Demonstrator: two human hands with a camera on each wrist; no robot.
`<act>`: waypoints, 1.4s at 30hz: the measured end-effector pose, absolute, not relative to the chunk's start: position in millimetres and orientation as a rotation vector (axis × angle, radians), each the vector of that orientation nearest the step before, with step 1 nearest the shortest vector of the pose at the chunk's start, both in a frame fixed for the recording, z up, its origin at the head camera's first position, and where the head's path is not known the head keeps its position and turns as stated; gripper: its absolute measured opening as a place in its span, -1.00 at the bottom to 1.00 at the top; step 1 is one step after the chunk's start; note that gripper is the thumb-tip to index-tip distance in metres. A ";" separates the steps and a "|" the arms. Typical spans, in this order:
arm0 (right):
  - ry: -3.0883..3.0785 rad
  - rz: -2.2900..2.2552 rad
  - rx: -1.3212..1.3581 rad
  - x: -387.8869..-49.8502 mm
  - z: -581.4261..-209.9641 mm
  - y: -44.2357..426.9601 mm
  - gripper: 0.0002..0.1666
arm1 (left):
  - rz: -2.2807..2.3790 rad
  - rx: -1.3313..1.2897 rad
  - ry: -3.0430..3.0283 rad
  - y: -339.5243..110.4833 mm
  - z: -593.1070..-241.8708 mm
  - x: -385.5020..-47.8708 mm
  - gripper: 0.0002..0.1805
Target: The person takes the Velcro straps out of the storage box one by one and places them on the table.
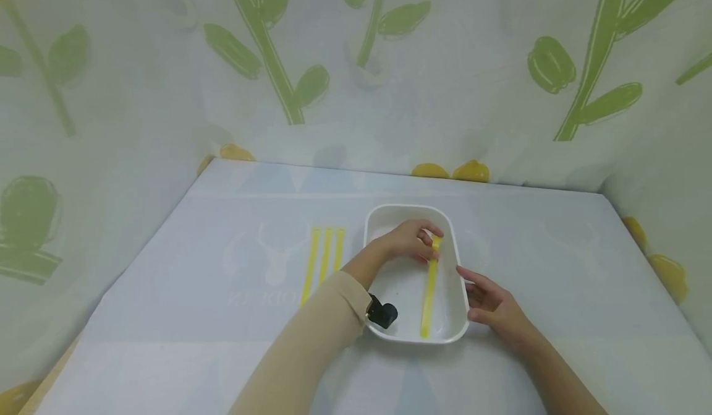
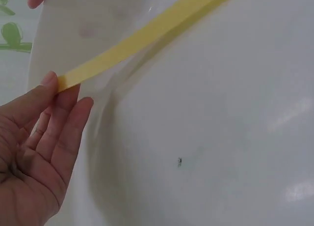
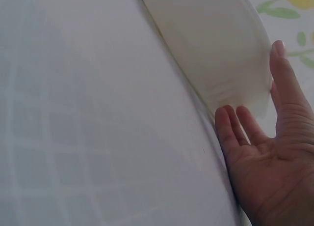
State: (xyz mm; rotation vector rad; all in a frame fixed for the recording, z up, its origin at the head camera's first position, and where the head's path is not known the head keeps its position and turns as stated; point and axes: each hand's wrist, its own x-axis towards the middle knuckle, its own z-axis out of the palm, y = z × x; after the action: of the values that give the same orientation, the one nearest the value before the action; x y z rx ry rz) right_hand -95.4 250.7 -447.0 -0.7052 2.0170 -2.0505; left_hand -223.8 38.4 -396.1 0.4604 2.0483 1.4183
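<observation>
My left hand point(image 1: 410, 240) is over the far part of a white rectangular basin point(image 1: 396, 285). Thumb and fingers pinch one end of a flat yellow strip point(image 1: 429, 294), which runs lengthwise along the basin's right side toward the near end. In the left wrist view the strip point(image 2: 127, 46) slants up from the fingertips, casting a shadow on the white inner surface. My right hand point(image 1: 497, 313) is at the basin's right outer side, fingers extended by its wall. The right wrist view shows these fingers point(image 3: 248, 123) spread against the pale wall point(image 3: 216, 54).
Several similar yellow strips point(image 1: 326, 251) lie side by side on the table left of the basin, partly hidden by the left sleeve point(image 1: 317, 334). A pale patterned cover is on the table point(image 1: 183, 279). Leaf-printed fabric point(image 1: 445, 93) hangs behind it and at its sides.
</observation>
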 end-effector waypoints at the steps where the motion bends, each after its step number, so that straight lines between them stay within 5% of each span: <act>1: 2.029 -2.046 -0.700 -95.5 -446.8 250.2 -0.26 | 1.431 0.460 2.029 37.9 -395.2 -223.7 -0.56; 29: 2.115 -2.005 -0.633 -92.8 -442.4 247.3 -0.25 | 1.614 0.530 2.027 30.9 -385.5 -228.6 -0.27; 42: 2.051 -2.041 -0.677 -95.5 -441.2 247.7 -0.24 | 1.716 0.563 1.988 14.2 -353.9 -240.9 -0.18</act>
State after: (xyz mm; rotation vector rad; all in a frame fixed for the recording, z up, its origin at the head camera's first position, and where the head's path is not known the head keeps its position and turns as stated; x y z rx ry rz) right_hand -95.5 247.7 -441.2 -0.6771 2.0506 -2.0408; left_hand -240.9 14.2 -353.9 0.5634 1.9885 1.7162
